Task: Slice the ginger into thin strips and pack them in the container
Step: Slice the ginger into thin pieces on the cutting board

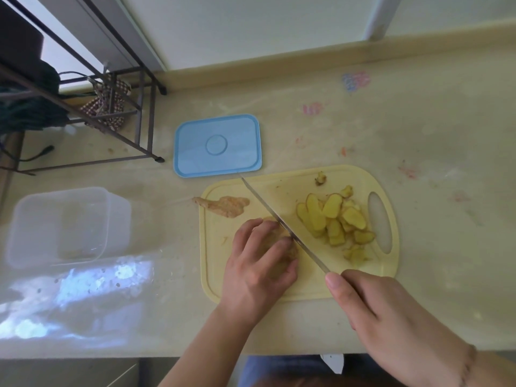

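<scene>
Now left hand [258,263] fingers curl over ginger [279,238]; right hand [371,305] grips knife [282,223].

It was a home kitchen. A pale, worn counter [363,129] ran along a wall, with faint coloured scribbles on its far right part. A yellow plastic cutting board [212,277] lay near the front edge, carrying ginger slices [332,216] and a knife [282,224]. A blue lid [217,146] sat behind the board, and a clear plastic container [55,224] stood toward the left edge. A dark wire rack [139,107] occupied the far left corner, with a checked cloth [104,107] behind it.
</scene>
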Tool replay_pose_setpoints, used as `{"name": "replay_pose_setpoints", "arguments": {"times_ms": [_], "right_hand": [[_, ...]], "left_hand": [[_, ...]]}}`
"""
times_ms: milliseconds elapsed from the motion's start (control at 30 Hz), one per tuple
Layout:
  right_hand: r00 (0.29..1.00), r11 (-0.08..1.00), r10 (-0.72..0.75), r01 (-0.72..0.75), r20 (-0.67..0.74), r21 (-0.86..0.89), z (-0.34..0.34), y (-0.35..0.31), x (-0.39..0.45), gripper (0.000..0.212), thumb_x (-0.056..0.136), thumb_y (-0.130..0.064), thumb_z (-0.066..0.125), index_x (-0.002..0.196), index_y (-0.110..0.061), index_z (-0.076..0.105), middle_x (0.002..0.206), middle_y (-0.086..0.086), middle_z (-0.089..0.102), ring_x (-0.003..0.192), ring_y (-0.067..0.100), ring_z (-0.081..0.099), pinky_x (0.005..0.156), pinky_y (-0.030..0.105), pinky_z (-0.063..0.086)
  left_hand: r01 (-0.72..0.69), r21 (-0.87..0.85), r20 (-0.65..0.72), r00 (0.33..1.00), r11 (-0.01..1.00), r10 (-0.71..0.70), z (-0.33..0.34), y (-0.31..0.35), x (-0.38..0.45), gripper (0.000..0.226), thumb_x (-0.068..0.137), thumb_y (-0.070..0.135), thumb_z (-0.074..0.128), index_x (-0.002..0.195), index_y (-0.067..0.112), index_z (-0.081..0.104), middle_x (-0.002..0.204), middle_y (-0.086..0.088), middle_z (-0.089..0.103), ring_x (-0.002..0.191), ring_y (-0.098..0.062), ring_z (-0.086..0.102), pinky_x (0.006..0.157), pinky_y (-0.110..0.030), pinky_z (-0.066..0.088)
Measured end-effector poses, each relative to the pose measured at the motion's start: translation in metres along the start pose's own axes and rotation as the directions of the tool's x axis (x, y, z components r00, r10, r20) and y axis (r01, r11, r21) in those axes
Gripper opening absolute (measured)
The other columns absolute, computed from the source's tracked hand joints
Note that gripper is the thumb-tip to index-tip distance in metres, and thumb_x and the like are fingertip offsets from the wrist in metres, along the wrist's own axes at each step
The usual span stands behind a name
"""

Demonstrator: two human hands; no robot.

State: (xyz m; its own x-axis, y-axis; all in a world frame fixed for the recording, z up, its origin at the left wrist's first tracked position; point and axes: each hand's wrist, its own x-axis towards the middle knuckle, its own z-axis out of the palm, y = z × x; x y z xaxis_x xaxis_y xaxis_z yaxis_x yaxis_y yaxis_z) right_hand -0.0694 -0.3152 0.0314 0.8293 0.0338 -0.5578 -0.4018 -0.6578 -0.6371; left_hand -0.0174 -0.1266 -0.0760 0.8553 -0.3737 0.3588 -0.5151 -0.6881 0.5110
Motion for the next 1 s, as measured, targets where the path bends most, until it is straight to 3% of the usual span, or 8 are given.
{"name": "replay_pose_setpoints", "arguments": {"times_ms": [200, 400, 533, 867, 933, 1000], "right_hand": [[0.999, 1.0, -0.006, 0.006, 0.053, -0.006, -0.002, -0.006, -0.0015, 0.055, 0.081, -0.069, 0.019, 0.061, -0.021, 0.037, 0.054, -0.008, 0.052, 0.038, 0.008, 0.041, 0.047, 0.022, 0.033], [0.999, 0.997, -0.04, 0.04, -0.001, -0.071, 0.0018, -0.0038, -0.0012, 0.066, 0.081, -0.076, 0.008, 0.061, -0.021, 0.038, 0.067, -0.026, 0.056, 0.059, 0.011, 0.049, 0.051, 0.023, 0.034], [0.999, 0.997, -0.039, 0.039, 0.003, -0.071, 0.004, -0.0025, -0.0006, 0.067, 0.072, -0.08, 0.006, 0.061, -0.022, 0.038, 0.069, -0.028, 0.056, 0.06, 0.01, 0.051, 0.05, 0.022, 0.034], [0.998, 0.995, -0.058, 0.055, -0.026, -0.084, 0.0076, -0.0001, 0.0012, 0.067, 0.077, -0.078, 0.002, 0.062, -0.023, 0.039, 0.072, -0.034, 0.054, 0.061, 0.009, 0.052, 0.05, 0.023, 0.034], [0.999, 0.997, -0.052, 0.051, -0.011, -0.066, 0.0062, -0.0006, 0.0025, 0.063, 0.083, -0.073, 0.006, 0.063, -0.024, 0.04, 0.068, -0.027, 0.056, 0.06, 0.009, 0.051, 0.051, 0.023, 0.034], [0.999, 0.997, -0.049, 0.048, -0.007, -0.066, 0.0047, -0.0042, 0.0066, 0.058, 0.082, -0.07, 0.01, 0.063, -0.024, 0.041, 0.056, -0.007, 0.054, 0.057, 0.009, 0.05, 0.052, 0.025, 0.035]], "left_hand": [[-0.007, -0.022, 0.01, 1.0, 1.0, 0.008, -0.0026, -0.0027, 0.0011, 0.018, 0.081, 0.022, 0.083, 0.093, 0.01, 0.077, 0.116, -0.012, 0.066, 0.112, -0.038, 0.058, 0.098, -0.04, 0.047], [-0.008, -0.013, 0.005, 1.0, 1.0, 0.008, -0.0023, -0.0012, 0.0025, 0.017, 0.08, 0.021, 0.083, 0.092, 0.011, 0.078, 0.116, -0.011, 0.066, 0.111, -0.037, 0.058, 0.097, -0.038, 0.048], [-0.009, -0.02, 0.004, 1.0, 1.0, 0.009, -0.0021, -0.002, 0.0026, 0.017, 0.08, 0.02, 0.083, 0.093, 0.011, 0.078, 0.115, -0.011, 0.066, 0.11, -0.038, 0.058, 0.096, -0.039, 0.048], [0.004, -0.028, 0.024, 1.0, 1.0, -0.003, -0.0031, -0.0019, 0.0035, 0.019, 0.079, 0.021, 0.084, 0.094, 0.012, 0.077, 0.116, -0.01, 0.065, 0.111, -0.037, 0.057, 0.097, -0.037, 0.047], [0.001, -0.022, 0.029, 1.0, 1.0, -0.001, -0.0027, -0.0026, 0.0039, 0.02, 0.078, 0.023, 0.085, 0.094, 0.012, 0.078, 0.115, -0.011, 0.065, 0.11, -0.038, 0.057, 0.097, -0.037, 0.047], [-0.003, -0.025, 0.028, 1.0, 1.0, 0.004, -0.0026, -0.0033, 0.004, 0.021, 0.078, 0.023, 0.085, 0.093, 0.011, 0.078, 0.115, -0.011, 0.065, 0.108, -0.038, 0.057, 0.096, -0.037, 0.047]]}}
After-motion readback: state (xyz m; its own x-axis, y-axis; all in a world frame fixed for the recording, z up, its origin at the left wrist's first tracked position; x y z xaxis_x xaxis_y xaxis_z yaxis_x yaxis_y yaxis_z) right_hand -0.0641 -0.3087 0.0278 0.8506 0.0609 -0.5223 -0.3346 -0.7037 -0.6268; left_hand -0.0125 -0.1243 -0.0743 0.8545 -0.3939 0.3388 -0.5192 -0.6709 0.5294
